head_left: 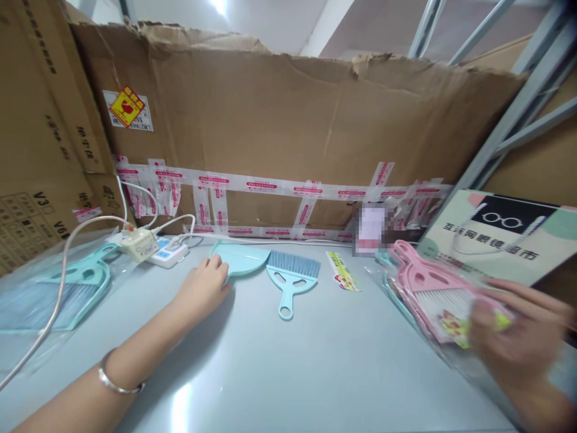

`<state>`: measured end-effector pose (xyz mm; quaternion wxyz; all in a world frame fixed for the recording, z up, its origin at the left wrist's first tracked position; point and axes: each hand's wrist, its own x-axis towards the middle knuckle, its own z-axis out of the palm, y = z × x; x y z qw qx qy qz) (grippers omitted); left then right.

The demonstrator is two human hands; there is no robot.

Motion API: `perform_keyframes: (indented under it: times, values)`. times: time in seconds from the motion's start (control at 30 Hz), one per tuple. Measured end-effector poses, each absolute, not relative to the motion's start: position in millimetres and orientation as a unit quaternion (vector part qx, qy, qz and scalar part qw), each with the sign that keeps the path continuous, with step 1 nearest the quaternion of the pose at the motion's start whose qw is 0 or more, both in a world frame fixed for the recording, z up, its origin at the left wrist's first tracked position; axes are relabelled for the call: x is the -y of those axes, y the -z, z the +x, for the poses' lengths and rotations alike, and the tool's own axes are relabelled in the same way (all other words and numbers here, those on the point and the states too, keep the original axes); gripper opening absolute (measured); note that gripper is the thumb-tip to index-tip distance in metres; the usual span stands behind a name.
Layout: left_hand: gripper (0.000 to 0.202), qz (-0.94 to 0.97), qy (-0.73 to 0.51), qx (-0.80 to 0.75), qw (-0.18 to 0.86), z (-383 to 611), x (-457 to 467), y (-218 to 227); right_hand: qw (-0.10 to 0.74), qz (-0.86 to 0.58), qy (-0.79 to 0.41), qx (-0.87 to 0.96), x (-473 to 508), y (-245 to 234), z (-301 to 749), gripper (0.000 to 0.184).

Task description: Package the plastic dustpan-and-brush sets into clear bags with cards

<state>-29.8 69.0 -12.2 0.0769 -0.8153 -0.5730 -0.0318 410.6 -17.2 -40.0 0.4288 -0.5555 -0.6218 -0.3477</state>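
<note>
Turquoise dustpan (pixel 246 260) lies far back on the desk (pixel 293 373), the outstretched left hand's (pixel 205 285) fingers curled on its end; blurred right hand (pixel 518 337) at pink dustpan set (pixel 417 273), grip unclear. Carton (pixel 49 132) reads "V3".

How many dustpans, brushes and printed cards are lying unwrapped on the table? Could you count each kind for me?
Blue-green dustpan: 1
Blue-green brush: 1
Printed card: 1
Total: 3
</note>
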Motion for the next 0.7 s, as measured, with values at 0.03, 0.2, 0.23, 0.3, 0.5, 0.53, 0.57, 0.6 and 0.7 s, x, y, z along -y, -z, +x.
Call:
perform_keyframes:
  times: [0.03,0.2,0.23,0.3,0.5,0.53,0.57,0.6,0.7]
  values:
    - [0.013,-0.808,0.035,0.581,0.085,-33.2,-71.5,10.7,0.428,-0.507,0.344,0.664,11.5,34.6,388.6,0.011]
    - [0.01,-0.755,0.139,0.633,0.097,-57.8,-82.1,-8.0,0.234,-0.442,0.211,0.84,-26.6,23.6,295.6,0.019]
    - [0.009,-0.747,0.175,0.634,0.096,-63.3,-83.7,-13.3,0.197,-0.437,0.194,0.856,-33.5,23.4,284.3,0.02]
    - [0.006,-0.743,0.266,0.606,0.095,-74.0,-86.8,-24.2,0.136,-0.431,0.16,0.878,-44.2,22.7,268.7,0.02]
    - [0.011,-0.719,0.564,0.405,0.026,-92.7,-88.1,-47.8,0.102,-0.429,0.059,0.896,-59.8,9.8,243.5,0.02]
    - [0.014,-0.706,0.601,0.373,-0.02,-92.9,-85.4,-50.5,0.142,-0.423,0.041,0.894,-62.6,5.4,238.3,0.021]
    - [0.016,-0.697,0.625,0.344,-0.077,-92.2,-81.8,-53.1,0.191,-0.414,0.023,0.89,-65.6,0.1,232.4,0.022]
    - [0.017,-0.688,0.636,0.32,-0.139,-90.9,-77.6,-55.4,0.246,-0.403,0.007,0.881,-68.9,-5.8,225.6,0.026]
    - [0.021,-0.668,0.621,0.28,-0.3,-84.7,-64.5,-59.8,0.376,-0.356,-0.055,0.853,-77.6,-26.0,202.4,0.056]
